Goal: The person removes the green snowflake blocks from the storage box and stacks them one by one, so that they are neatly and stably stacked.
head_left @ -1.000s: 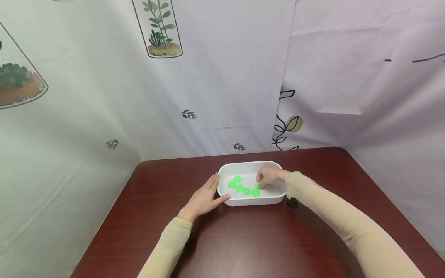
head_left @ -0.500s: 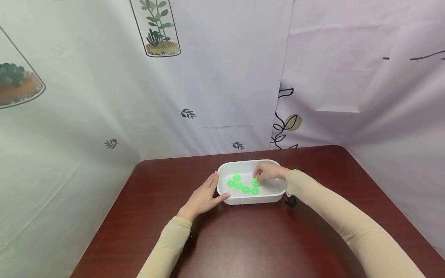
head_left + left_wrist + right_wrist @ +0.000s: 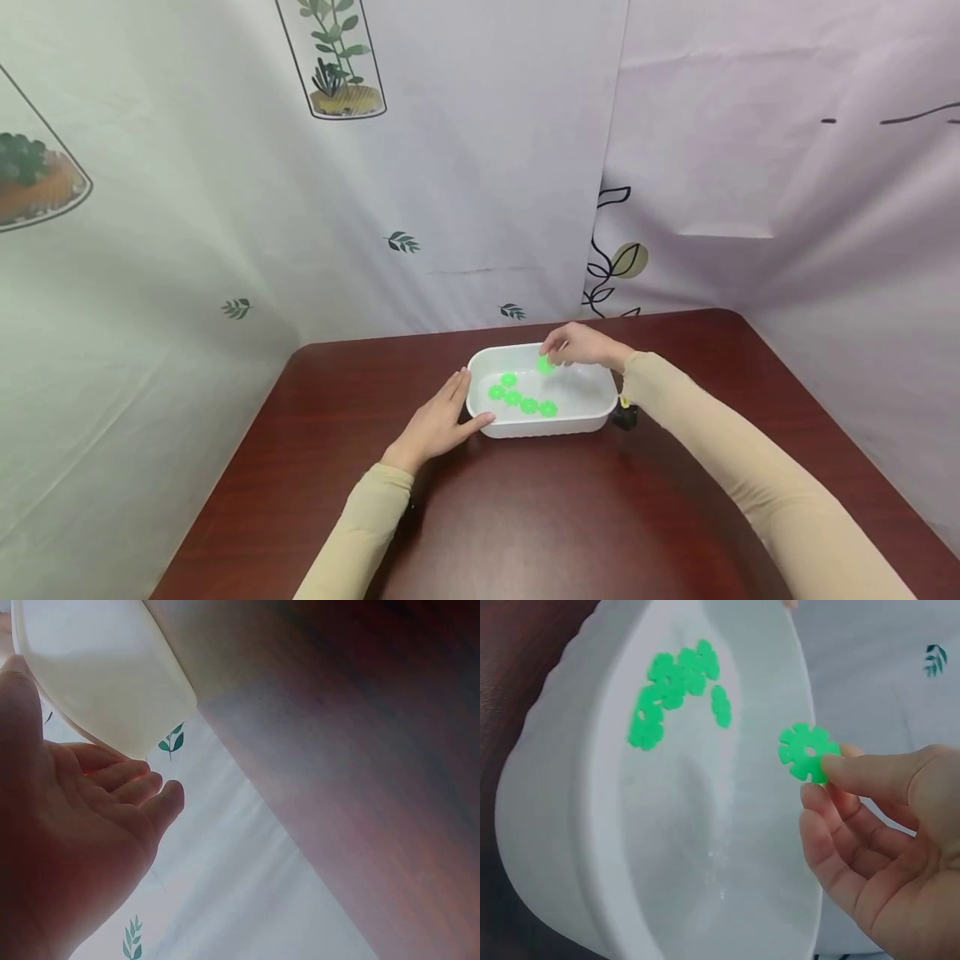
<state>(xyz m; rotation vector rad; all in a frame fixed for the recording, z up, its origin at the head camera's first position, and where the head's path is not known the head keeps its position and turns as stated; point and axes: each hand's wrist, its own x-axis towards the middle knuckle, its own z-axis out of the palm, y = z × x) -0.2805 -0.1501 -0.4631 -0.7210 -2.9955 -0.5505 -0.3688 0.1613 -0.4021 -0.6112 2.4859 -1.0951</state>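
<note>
My right hand pinches one bright green snowflake disc between thumb and fingers, above the back part of a white oval basin. The disc is round, with notches around its edge and a small hole in the middle. Several more such discs lie on the basin's floor, toward its left half in the head view. At the basin's left end, my left hand rests against the rim, fingers extended and thumb along the front edge. The left wrist view shows these fingertips at the basin's outer wall.
The basin stands on a dark red-brown table near its back edge. White cloth printed with plants hangs behind and along the sides. A small black object shows beneath my right wrist, beside the basin's right end.
My right hand has lifted one green disc off the basin's floor, up and toward the back rim. The other discs and my left hand keep their places.
</note>
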